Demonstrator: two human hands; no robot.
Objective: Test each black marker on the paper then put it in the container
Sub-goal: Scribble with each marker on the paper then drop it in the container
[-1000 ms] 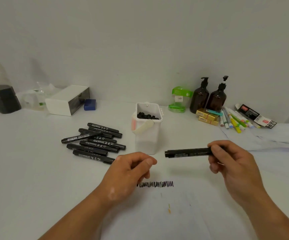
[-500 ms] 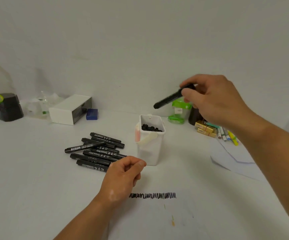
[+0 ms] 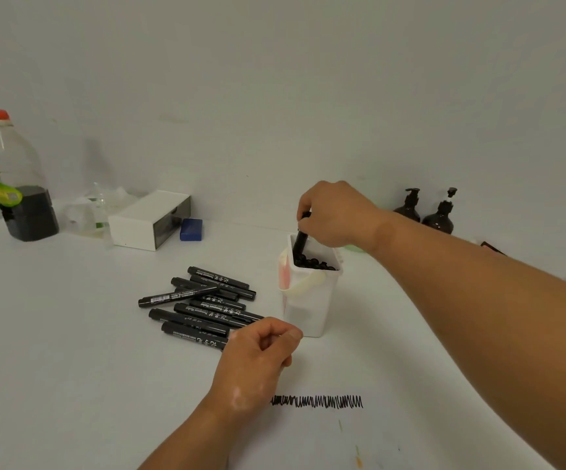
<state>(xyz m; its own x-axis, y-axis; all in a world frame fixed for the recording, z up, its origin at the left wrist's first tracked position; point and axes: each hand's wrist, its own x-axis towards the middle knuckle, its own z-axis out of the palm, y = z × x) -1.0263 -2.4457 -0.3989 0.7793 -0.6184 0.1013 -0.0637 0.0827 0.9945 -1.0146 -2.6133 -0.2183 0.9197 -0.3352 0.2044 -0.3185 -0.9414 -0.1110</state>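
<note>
Down it goes! A moment ago our right hand (image 3: 334, 215) held the marker (image 3: 300, 240) high; now it pinches the top end and feeds it upright into the container (image 3: 312, 300). That's one more tested. Left hand (image 3: 258, 357) rests loosely curled and empty beside the pile (image 3: 203, 300). Slick round barrels, squarish white plastic tub.

Right hand (image 3: 337, 215) pinches marker (image 3: 300, 237), arm outstretched; left hand (image 3: 258, 354) rests loosely curled.

Right hand (image 3: 334, 215) lowers marker (image 3: 300, 239) — into container (image 3: 312, 300).
</note>
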